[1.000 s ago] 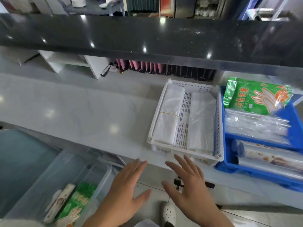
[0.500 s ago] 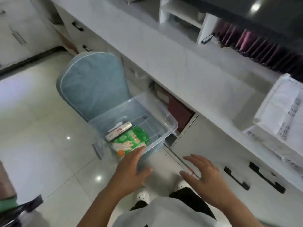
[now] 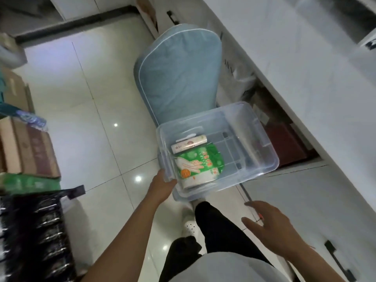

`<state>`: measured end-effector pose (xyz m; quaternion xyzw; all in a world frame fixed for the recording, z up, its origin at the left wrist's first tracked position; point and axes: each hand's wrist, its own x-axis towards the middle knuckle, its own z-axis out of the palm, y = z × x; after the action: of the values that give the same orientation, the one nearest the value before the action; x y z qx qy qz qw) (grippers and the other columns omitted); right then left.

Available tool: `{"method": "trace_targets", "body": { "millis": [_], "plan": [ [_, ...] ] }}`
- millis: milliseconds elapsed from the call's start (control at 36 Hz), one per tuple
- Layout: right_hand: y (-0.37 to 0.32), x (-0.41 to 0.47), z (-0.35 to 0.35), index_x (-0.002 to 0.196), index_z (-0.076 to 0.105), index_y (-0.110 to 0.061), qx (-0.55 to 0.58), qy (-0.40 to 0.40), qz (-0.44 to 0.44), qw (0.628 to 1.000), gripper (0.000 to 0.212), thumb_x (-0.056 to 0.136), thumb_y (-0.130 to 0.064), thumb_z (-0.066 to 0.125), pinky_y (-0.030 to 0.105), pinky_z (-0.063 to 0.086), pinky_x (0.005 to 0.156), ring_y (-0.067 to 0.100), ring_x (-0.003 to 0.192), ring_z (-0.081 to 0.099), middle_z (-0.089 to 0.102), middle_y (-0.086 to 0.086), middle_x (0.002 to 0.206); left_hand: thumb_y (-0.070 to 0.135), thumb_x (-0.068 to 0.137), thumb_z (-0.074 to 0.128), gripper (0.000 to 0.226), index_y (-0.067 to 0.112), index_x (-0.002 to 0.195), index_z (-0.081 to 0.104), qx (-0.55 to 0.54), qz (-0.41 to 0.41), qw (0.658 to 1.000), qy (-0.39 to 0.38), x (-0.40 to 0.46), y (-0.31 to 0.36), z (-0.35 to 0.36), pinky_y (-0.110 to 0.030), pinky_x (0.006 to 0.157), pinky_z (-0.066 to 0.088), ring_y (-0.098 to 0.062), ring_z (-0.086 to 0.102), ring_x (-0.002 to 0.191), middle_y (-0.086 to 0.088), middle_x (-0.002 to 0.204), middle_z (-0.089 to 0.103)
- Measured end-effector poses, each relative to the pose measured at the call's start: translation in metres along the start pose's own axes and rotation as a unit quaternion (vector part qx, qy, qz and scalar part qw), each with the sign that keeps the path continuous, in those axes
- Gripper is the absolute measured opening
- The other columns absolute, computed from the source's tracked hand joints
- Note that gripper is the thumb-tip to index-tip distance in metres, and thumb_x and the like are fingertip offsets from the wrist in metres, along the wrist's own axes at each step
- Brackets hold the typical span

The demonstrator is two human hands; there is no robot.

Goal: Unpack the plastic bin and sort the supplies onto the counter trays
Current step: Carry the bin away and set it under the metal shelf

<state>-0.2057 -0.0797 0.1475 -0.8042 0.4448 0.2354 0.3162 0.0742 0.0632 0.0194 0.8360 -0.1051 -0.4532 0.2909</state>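
You stand beside one white counter (image 3: 305, 82), with one blue chair (image 3: 179, 72) tucked against it. One clear plastic bin (image 3: 254, 159) sits on the chair's seat, holding two supplies at its left end: one green glove packet (image 3: 195, 163) and one white roll (image 3: 189, 146) just behind it, touching. Your left hand (image 3: 162, 185) is at the bin's near-left corner, its fingers hidden behind the rim, so its grip cannot be told. Your right hand (image 3: 272, 226) hovers apart, fingers spread, holding nothing.
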Motion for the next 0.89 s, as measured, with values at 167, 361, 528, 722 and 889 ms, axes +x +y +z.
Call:
{"method": "trace_targets", "body": {
  "millis": [167, 361, 528, 722, 889],
  "plan": [
    [-0.008, 0.056, -0.008, 0.136, 0.051, -0.036, 0.023, -0.033, -0.006, 0.999, 0.048, 0.091, -0.049, 0.057, 0.031, 0.033, 0.111, 0.008, 0.132, 0.044, 0.05, -0.015, 0.143, 0.022, 0.087, 0.069, 0.071, 0.016, 0.148, 0.033, -0.096, -0.064, 0.993, 0.02, 0.052, 0.018, 0.002, -0.031, 0.086, 0.043, -0.025, 0.056, 0.11, -0.011, 0.14, 0.052],
    [-0.003, 0.126, -0.03, 0.136, 0.052, -0.035, 0.043, -0.066, 0.023, 0.997, 0.048, 0.09, -0.048, 0.059, 0.031, 0.032, 0.11, 0.012, 0.133, 0.045, 0.05, -0.013, 0.144, 0.009, 0.089, 0.064, 0.035, 0.005, 0.124, 0.058, -0.308, -0.185, 0.932, 0.041, 0.093, 0.022, 0.006, -0.043, 0.082, 0.053, -0.03, 0.059, 0.092, -0.021, 0.116, 0.062],
    [0.0, 0.203, -0.059, 0.133, 0.056, -0.027, 0.111, -0.042, 0.051, 0.992, 0.047, 0.089, -0.041, 0.065, 0.033, 0.036, 0.106, 0.019, 0.129, 0.05, 0.054, 0.0, 0.141, 0.007, 0.094, 0.058, 0.04, 0.012, 0.134, 0.055, -0.347, -0.195, 0.917, -0.002, 0.082, 0.016, -0.016, -0.053, 0.106, 0.044, -0.038, 0.061, 0.108, -0.021, 0.121, 0.065],
    [0.017, 0.294, -0.082, 0.145, 0.044, -0.019, 0.181, 0.085, 0.133, 0.971, 0.063, 0.09, -0.046, 0.061, 0.039, 0.038, 0.106, 0.034, 0.129, 0.049, 0.052, 0.015, 0.143, 0.023, 0.095, 0.058, 0.03, 0.015, 0.123, 0.064, -0.349, -0.204, 0.913, 0.062, 0.069, -0.006, -0.047, -0.044, 0.091, 0.052, -0.028, 0.064, 0.096, -0.01, 0.106, 0.07],
    [0.02, 0.356, -0.065, 0.106, 0.062, -0.016, 0.373, -0.082, 0.273, 0.883, 0.036, 0.087, -0.045, 0.055, 0.04, 0.045, 0.092, 0.027, 0.094, 0.058, 0.059, 0.009, 0.122, 0.031, 0.093, 0.06, 0.033, 0.019, 0.124, 0.064, -0.322, -0.23, 0.913, 0.097, 0.056, -0.04, -0.085, -0.039, 0.08, 0.055, -0.029, 0.067, 0.097, -0.009, 0.111, 0.071]
  ]
}}
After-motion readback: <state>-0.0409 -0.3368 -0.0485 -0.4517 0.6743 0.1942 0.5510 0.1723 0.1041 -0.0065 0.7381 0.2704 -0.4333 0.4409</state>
